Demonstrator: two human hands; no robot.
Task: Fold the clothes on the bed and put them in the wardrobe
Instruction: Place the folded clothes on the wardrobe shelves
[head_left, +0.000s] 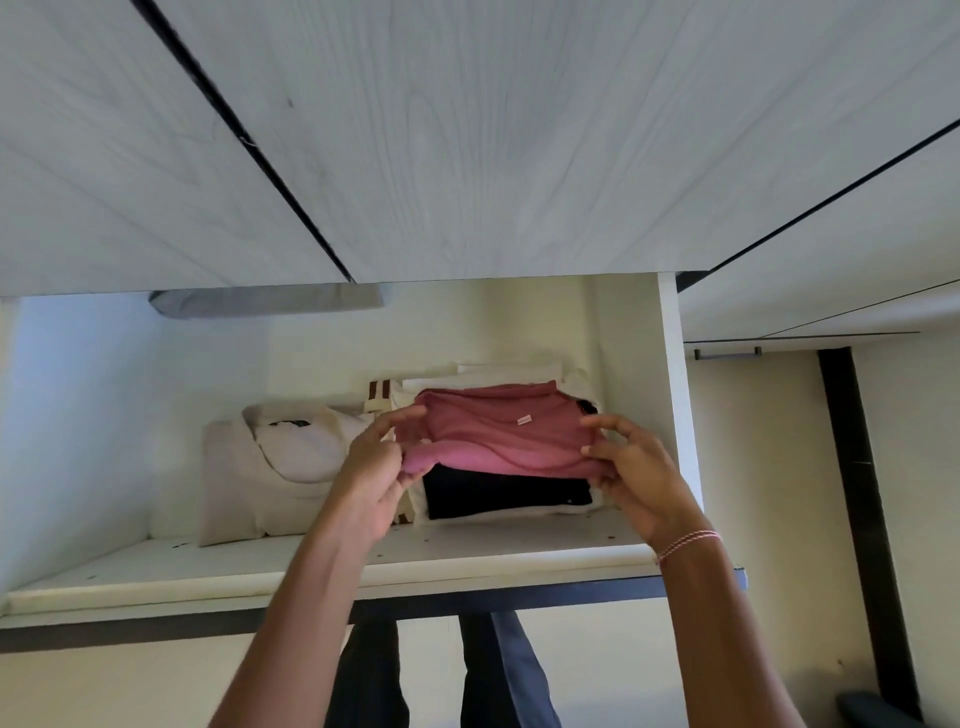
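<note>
Your left hand and right hand raised, fingers pinching folded pink garment ends, over black garment on white wardrobe shelf, cream sweatshirt beside.

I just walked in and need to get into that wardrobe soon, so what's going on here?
A person is putting away laundry. Their left hand and right hand each grip an end of a folded pink garment, holding it at the wardrobe shelf right over a black folded garment on a pile there. Whether it already rests on the pile is unclear. A cream garment lies folded to the left, and dark clothes hang below the shelf.
</note>
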